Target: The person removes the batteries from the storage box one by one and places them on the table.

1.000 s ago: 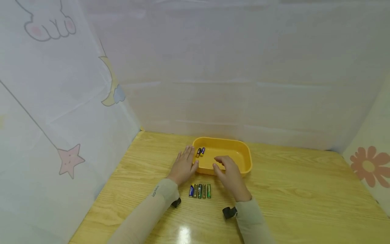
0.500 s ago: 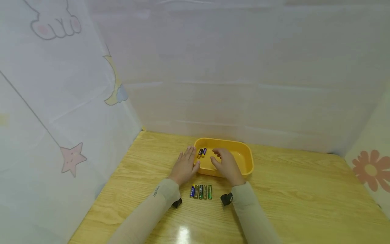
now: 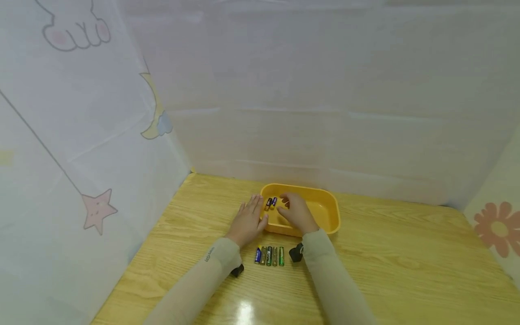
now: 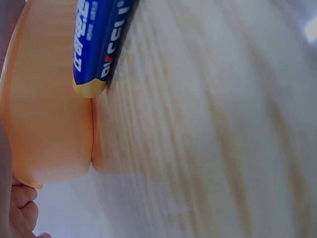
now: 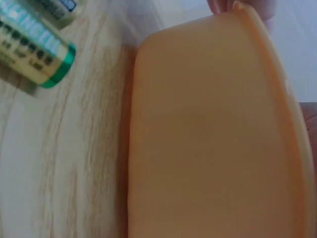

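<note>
A yellow plastic tray (image 3: 334, 215) stands at the back of the wooden table. Two batteries lie inside it by the left wall: a black-and-gold battery (image 3: 268, 204) and a purple-blue battery (image 3: 274, 201). My left hand (image 3: 246, 225) rests against the tray's left end, fingers straight. Over the tray reaches my right hand (image 3: 299, 214), thumb and fingers bent and apart, close to the batteries; nothing shows between them. In front of the tray several batteries lie side by side, from a blue battery (image 3: 258, 255) on the left to a green battery (image 3: 281, 256) on the right.
Wooden table (image 3: 406, 253) surface extends to both sides. A pale cloth wall (image 3: 325, 90) rises behind the tray. Black wrist cameras sit under both sleeves, the right camera (image 3: 296, 253) beside the battery row.
My right hand has moved forward and left, from the tray's front edge to over its inside near the two batteries. My left hand stays by the tray.
</note>
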A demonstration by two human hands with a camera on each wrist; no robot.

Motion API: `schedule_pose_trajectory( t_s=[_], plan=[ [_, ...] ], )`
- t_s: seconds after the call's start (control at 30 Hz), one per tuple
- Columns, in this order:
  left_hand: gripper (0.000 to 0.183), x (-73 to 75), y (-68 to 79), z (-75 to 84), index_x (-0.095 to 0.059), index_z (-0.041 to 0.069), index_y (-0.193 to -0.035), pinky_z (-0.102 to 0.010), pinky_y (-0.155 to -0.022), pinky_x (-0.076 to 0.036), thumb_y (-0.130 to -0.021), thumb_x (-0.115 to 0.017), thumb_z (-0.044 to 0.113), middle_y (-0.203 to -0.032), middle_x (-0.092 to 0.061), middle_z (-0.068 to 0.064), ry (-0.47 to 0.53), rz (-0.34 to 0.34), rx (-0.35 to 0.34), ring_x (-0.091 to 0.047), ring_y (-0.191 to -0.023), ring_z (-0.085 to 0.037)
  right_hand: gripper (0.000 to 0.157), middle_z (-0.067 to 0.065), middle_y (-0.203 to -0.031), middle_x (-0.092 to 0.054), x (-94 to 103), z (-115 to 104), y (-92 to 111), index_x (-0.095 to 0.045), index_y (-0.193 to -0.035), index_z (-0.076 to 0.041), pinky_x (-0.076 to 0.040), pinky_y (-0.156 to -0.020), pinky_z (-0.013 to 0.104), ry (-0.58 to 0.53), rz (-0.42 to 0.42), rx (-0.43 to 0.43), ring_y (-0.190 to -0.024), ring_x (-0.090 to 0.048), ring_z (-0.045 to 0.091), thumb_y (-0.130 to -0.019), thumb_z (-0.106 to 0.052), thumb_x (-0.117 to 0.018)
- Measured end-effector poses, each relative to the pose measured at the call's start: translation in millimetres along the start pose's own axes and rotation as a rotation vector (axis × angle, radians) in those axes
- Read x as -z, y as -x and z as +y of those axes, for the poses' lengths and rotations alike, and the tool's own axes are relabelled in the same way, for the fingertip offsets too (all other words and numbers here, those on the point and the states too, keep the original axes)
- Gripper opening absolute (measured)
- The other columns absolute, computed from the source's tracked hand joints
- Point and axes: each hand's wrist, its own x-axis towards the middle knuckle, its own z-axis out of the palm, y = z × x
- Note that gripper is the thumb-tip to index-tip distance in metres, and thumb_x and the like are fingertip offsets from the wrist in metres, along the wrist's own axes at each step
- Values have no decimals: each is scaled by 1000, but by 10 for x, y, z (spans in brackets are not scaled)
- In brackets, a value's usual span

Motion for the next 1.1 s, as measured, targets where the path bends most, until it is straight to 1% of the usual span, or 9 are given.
schedule_pose_trajectory(
  t_s=[0.17,0.33,0.5,0.57,0.7,0.83,0.9,1.0,1.1],
  plan=[
    [65,-7,-4,1,-22,0,-160,-54,-123,-18,-110,-37,38,-166,-23,-17,-8,0,-2,-15,-155,-28,46,26,-121,-64,-42,16,-55,-58,-131,10,-56,-90,52,5,-17,-26,-107,-63,40,-91,-8,-72],
    [65,-11,-7,0,-22,0,-160,-54,-123,-19,-110,-35,39,-166,-22,-16,-21,-1,-7,-14,-155,-27,48,26,-125,-64,-83,51,-132,-58,-133,10,-55,-93,52,37,-54,-49,-113,-62,40,-91,-7,-72],
    [66,-18,-8,-12,-23,-1,-160,-54,-123,-20,-110,-33,41,-166,-22,-16,-27,13,-12,-15,-155,-28,47,25,-124,-65,-128,59,-209,-60,-131,9,-53,-96,53,61,-70,-36,-114,-62,40,-89,-5,-74],
    [66,-26,-7,-17,-23,-1,-160,-54,-122,-21,-110,-33,41,-166,-21,-16,-31,17,-13,-15,-155,-28,46,26,-123,-65,-152,59,-232,-61,-129,10,-52,-97,53,88,-67,-26,-113,-63,40,-88,-5,-74],
    [65,-38,-2,-23,-23,-1,-159,-55,-122,-21,-110,-36,39,-166,-22,-16,-34,24,-14,-16,-154,-28,44,28,-123,-64,-197,54,-255,-60,-127,13,-49,-103,53,134,-68,-36,-117,-60,43,-89,-7,-72],
    [64,-31,-4,-21,-24,-1,-159,-56,-122,-22,-109,-38,38,-165,-25,-17,-28,36,-22,-18,-154,-29,50,30,-130,-59,-222,72,-259,-56,-132,13,-44,-108,55,160,-74,-62,-125,-55,46,-89,-8,-71],
    [64,-30,-6,-19,-25,-2,-159,-56,-122,-22,-109,-37,38,-164,-26,-18,-34,44,-23,-19,-154,-29,54,30,-135,-57,-237,91,-263,-53,-137,11,-42,-110,56,168,-80,-72,-128,-52,46,-91,-11,-71],
    [64,-28,-4,-16,-27,-2,-158,-55,-122,-22,-109,-37,38,-164,-26,-18,-39,48,-23,-19,-154,-30,56,32,-136,-55,-264,116,-264,-52,-139,10,-42,-109,58,202,-82,-60,-128,-52,47,-91,-12,-71],
    [64,-24,16,-4,-27,-3,-158,-56,-122,-21,-109,-38,36,-165,-25,-18,-15,40,-18,-19,-154,-30,53,33,-132,-56,-299,117,-252,-54,-137,9,-44,-107,58,282,-101,-39,-124,-54,47,-92,-14,-71]
  ],
)
